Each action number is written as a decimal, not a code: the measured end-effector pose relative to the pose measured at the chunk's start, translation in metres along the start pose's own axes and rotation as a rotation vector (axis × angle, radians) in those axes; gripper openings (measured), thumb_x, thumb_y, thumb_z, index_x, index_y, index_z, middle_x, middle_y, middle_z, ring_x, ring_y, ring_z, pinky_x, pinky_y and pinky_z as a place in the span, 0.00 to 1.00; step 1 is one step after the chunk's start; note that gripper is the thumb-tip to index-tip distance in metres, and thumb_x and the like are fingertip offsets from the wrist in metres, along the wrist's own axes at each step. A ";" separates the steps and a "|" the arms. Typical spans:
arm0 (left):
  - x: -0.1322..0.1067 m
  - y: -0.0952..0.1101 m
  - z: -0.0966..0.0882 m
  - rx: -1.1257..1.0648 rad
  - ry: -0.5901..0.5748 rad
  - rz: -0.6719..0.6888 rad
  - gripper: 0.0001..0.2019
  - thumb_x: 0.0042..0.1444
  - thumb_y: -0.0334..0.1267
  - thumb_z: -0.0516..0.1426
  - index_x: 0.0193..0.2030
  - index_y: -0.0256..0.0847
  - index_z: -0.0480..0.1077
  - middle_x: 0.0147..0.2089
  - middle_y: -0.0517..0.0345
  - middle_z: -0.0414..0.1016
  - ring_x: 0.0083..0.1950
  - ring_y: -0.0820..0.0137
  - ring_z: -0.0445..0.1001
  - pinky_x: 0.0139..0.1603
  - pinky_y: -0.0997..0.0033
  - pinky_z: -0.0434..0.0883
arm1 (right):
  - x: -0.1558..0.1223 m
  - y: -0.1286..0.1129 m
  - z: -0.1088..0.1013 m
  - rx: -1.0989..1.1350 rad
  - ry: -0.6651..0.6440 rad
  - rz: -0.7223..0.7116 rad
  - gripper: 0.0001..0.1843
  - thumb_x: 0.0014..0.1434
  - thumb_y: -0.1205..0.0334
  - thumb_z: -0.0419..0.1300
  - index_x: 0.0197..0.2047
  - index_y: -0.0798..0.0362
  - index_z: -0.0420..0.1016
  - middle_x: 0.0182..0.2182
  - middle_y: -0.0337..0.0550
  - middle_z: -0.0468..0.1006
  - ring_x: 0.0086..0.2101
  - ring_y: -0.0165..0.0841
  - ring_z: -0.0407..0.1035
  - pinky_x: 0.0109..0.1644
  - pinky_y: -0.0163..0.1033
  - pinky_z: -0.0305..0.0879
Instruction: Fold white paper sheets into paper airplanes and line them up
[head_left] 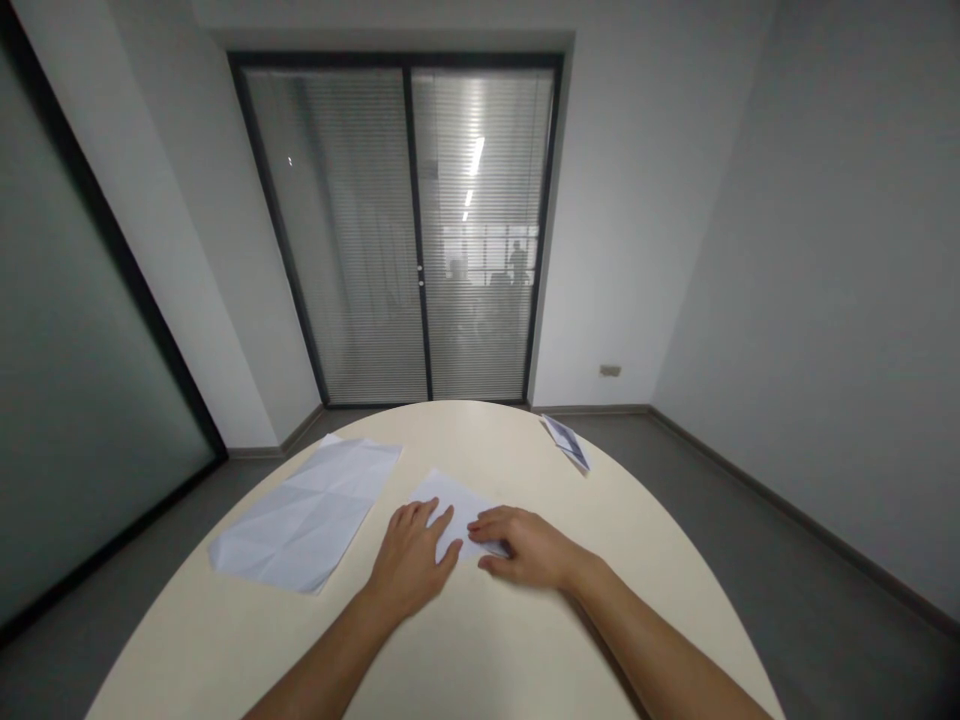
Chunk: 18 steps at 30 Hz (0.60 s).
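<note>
Near the middle of the round table (480, 640), I see my left hand (411, 562) and right hand (525, 546) pressing flat, fingers spread, on a folded white paper (450, 497), a creased sheet (307, 520) lying left.

Your left hand (411, 560) and right hand (529, 548) lie flat on the folded paper (457, 505), so nothing stands over them. To your left, the creased sheet (307, 515) lies flat and low, near the left hand. The small folded piece (568, 443) sits well apart at the far right rim. The table (480, 650) near you is bare.
</note>
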<state>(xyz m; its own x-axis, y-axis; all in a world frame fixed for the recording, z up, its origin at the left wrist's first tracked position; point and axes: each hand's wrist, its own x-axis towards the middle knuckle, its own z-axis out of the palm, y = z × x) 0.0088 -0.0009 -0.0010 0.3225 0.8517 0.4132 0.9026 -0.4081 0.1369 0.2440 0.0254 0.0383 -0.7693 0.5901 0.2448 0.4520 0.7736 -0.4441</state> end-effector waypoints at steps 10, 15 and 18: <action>0.000 -0.001 -0.005 -0.030 -0.085 0.083 0.25 0.60 0.49 0.58 0.62 0.42 0.69 0.66 0.47 0.69 0.66 0.54 0.66 0.67 0.49 0.62 | 0.000 0.007 0.002 -0.082 0.029 0.021 0.18 0.63 0.62 0.58 0.54 0.50 0.79 0.54 0.47 0.79 0.54 0.39 0.72 0.61 0.43 0.66; 0.001 0.004 -0.009 -0.024 -0.065 0.113 0.21 0.61 0.46 0.57 0.59 0.42 0.71 0.62 0.48 0.73 0.62 0.54 0.70 0.64 0.50 0.67 | -0.001 0.006 0.003 -0.111 0.037 0.000 0.18 0.61 0.62 0.59 0.53 0.51 0.80 0.52 0.47 0.80 0.52 0.38 0.73 0.59 0.41 0.67; 0.002 0.007 -0.013 -0.024 -0.064 0.113 0.19 0.62 0.45 0.57 0.57 0.40 0.73 0.60 0.47 0.75 0.61 0.54 0.72 0.63 0.51 0.69 | -0.001 0.003 0.003 -0.126 0.054 0.005 0.18 0.60 0.60 0.61 0.54 0.50 0.79 0.52 0.46 0.80 0.52 0.38 0.72 0.59 0.41 0.66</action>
<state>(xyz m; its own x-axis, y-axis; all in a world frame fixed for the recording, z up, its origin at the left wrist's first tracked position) 0.0122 -0.0067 0.0121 0.4400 0.8189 0.3686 0.8526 -0.5098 0.1148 0.2447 0.0270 0.0344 -0.7426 0.6034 0.2906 0.5117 0.7912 -0.3350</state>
